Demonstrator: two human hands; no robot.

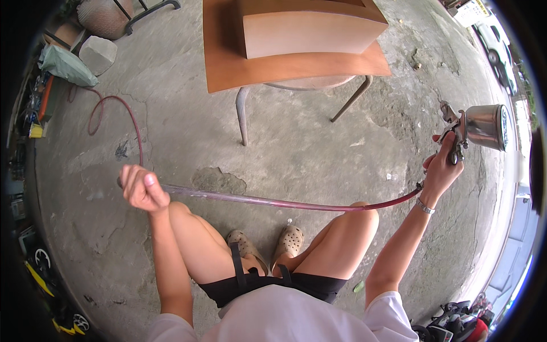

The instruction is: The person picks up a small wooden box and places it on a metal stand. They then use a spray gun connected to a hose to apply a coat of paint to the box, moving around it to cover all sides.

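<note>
In my right hand [443, 166], held out to the right, is a metal spray gun [454, 134] with a silver cup [485, 126] tilted on its side. My fingers wrap round its handle. A red air hose [296, 203] runs from the bottom of the handle across above my knees to the left. My left hand [142, 188] is closed round this hose above my left knee. In front of me a brown board [222, 68] rests on a round-topped stool with metal legs [243, 117]. On the board stands a box-like wooden piece [310, 35], its top cut off by the picture's edge.
Beyond my left hand the hose trails over the concrete floor [182, 137] toward a grey-green bag [67, 64] and a pale stone block [98, 54]. Assorted items line the left side. Dark and red objects [464, 325] lie at the lower right. Parked vehicles [498, 51] show far right.
</note>
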